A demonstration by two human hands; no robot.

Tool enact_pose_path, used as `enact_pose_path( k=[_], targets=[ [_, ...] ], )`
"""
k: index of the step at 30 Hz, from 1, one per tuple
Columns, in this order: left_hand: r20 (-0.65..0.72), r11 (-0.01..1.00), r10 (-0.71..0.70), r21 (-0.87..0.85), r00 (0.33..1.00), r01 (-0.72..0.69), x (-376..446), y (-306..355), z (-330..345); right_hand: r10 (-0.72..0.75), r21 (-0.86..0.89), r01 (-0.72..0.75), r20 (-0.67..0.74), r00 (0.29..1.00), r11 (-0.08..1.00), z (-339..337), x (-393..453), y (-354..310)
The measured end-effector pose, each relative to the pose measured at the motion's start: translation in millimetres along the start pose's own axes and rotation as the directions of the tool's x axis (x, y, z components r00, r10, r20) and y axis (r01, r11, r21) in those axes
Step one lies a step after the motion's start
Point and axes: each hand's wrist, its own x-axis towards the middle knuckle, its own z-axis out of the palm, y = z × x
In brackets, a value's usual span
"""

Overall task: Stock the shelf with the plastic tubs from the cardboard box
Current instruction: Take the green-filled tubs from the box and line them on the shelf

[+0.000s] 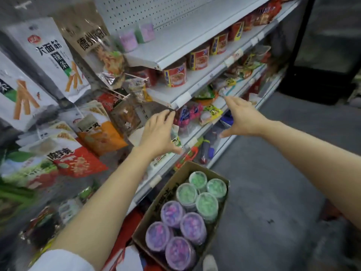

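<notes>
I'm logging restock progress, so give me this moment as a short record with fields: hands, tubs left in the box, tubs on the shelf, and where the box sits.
left hand: left hand open, holding nothing, in front of the shelves
right hand: right hand open, holding nothing
tubs in box: four green tubs and four purple tubs, lids up
tubs on shelf: blurred purple and green tubs at the left end of the top shelf
box: open cardboard box on the floor beside the shelving
</notes>
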Motion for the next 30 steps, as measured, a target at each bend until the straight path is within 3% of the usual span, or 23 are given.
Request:
enact_pose_path(
  k=[7,11,16,21,26,30],
  targets=[
    [0.208,0.999,-0.011,-0.044,0.978,0.021,-31,-4,134,0.099,0.051,-0.113,0.223,0.970,0.992,140,-37,8],
    [0.393,0.998,0.007,-0.065,0.920,0.020,-45,-14,232,0.164,0.094,-0.214,0.376,0.912,0.972,249,-53,14],
    [0.483,0.996,0.023,-0.090,0.876,0.023,-44,-30,346,0.220,0.072,-0.301,0.527,0.821,0.951,367,-64,24],
    [0.501,0.986,0.023,-0.156,0.865,0.064,-22,-43,425,0.241,0.071,-0.326,0.532,0.812,0.943,449,-70,38],
    [0.489,0.963,0.107,-0.268,0.866,0.032,1,-49,468,0.254,0.176,-0.388,0.509,0.823,0.905,486,-65,50],
    [0.494,0.949,0.143,-0.313,0.858,0.022,4,-45,483,0.215,0.213,-0.351,0.481,0.850,0.912,504,-61,52]
  ],
)
